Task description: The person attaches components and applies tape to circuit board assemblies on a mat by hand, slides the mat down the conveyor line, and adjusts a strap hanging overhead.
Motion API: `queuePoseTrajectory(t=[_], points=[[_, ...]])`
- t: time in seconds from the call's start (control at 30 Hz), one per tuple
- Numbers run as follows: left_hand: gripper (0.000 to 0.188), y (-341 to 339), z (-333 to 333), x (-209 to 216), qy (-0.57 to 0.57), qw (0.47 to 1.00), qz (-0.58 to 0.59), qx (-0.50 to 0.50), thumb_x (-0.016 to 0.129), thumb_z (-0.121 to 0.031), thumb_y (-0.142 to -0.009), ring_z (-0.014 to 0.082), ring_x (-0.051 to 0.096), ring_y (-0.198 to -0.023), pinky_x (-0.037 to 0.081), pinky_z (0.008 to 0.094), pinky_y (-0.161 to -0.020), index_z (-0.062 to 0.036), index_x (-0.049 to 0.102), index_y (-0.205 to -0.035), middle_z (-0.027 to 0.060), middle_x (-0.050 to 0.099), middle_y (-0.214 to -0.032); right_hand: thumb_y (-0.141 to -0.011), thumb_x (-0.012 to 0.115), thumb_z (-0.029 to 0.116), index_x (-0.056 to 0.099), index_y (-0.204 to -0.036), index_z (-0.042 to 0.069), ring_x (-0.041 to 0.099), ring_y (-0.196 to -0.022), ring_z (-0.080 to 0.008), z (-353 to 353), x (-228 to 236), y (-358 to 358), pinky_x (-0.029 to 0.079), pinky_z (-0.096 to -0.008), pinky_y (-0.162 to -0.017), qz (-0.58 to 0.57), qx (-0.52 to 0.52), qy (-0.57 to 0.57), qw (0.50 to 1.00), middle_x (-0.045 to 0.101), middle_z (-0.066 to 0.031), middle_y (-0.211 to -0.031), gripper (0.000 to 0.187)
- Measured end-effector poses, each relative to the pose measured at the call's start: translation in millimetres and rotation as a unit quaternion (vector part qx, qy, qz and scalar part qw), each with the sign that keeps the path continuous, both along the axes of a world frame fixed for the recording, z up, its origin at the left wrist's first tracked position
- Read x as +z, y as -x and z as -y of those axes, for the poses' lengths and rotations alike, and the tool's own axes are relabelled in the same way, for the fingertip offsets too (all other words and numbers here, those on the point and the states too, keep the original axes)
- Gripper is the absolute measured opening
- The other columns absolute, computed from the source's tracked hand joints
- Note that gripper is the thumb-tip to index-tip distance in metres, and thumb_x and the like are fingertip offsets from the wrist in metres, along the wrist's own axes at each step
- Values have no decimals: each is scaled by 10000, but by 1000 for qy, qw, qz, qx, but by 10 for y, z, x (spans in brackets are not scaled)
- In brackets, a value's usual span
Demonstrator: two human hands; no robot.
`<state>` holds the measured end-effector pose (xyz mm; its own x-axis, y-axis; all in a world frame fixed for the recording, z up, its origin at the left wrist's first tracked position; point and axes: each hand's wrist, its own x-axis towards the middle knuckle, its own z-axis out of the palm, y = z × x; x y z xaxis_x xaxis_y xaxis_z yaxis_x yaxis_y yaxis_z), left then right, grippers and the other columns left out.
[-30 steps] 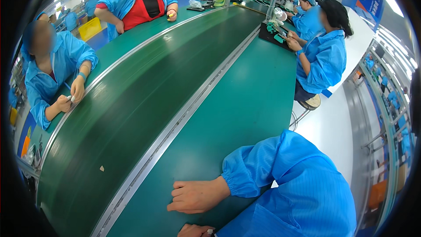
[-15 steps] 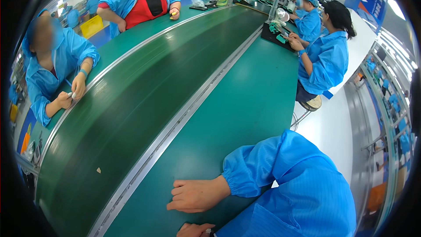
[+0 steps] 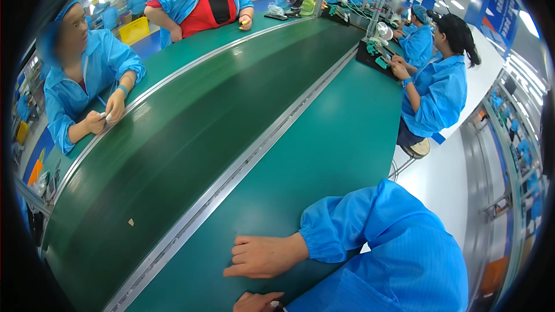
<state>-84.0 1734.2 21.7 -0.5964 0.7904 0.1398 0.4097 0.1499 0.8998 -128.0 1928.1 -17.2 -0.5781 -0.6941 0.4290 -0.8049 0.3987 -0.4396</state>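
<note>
My right hand (image 3: 267, 256) rests palm down on the green tabletop (image 3: 324, 138). One finger stretches out while the others curl loosely, and nothing shows in it. Just below, my left hand (image 3: 254, 302) is closed and partly cut off by the lower edge. Its thumb lies by a small white tip (image 3: 274, 304) that I cannot make out clearly. Both arms come in from the lower right in blue sleeves (image 3: 404, 242). Beyond a metal rail (image 3: 211, 199), a small beige scrap (image 3: 131, 222) lies on the dark green conveyor belt (image 3: 191, 144).
Across the belt, one blue-clad person (image 3: 87, 75) sits with hands together at the rail; another (image 3: 208, 6) stands. Far right, a seated person (image 3: 436, 89) handles green parts over a black mat (image 3: 370, 58). A yellow bin (image 3: 134, 30) stands behind the far bench.
My view has shifted slightly. A finger of my right hand now stretches out where the hand was more closed. The person across the belt has turned their head.
</note>
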Motion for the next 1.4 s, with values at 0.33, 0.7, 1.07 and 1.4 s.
queuePoseTrajectory(t=[0.33, 0.7, 1.07, 1.4], points=[[205, 22, 91, 53, 10, 964, 143, 225, 535, -198, -928, 105, 517, -554, 425, 246, -533, -17, 590, -848, 62, 591, -636, -932, 500, 211, 566, -988, 76, 504, -787, -215, -32, 82, 34, 353, -339, -769, 174, 98, 159, 967, 536, -53, -833, 161], [219, 37, 74, -5, 45, 978, 51, 199, 597, -223, -893, 166, 545, -588, 443, 289, -563, -21, 607, -808, 92, 589, -677, -924, 520, 253, 582, -806, 75, 516, -684, -218, -29, 45, -23, 363, -327, -750, 286, 148, 149, 935, 552, -33, -705, 222], [179, 31, 73, 33, 49, 985, 23, 162, 640, -185, -851, 223, 527, -590, 424, 316, -551, -32, 598, -768, 110, 554, -666, -894, 547, 317, 550, -741, 119, 499, -590, -175, -27, 48, -30, 341, -324, -740, 306, 153, 156, 926, 522, 8, -609, 251], [190, 57, 93, 65, 58, 984, 17, 165, 651, -185, -841, 215, 516, -590, 416, 312, -549, -35, 593, -741, 97, 552, -658, -900, 551, 264, 562, -770, 119, 507, -636, -173, 6, 19, 24, 328, -315, -739, 280, 188, 149, 930, 538, 16, -674, 195]])
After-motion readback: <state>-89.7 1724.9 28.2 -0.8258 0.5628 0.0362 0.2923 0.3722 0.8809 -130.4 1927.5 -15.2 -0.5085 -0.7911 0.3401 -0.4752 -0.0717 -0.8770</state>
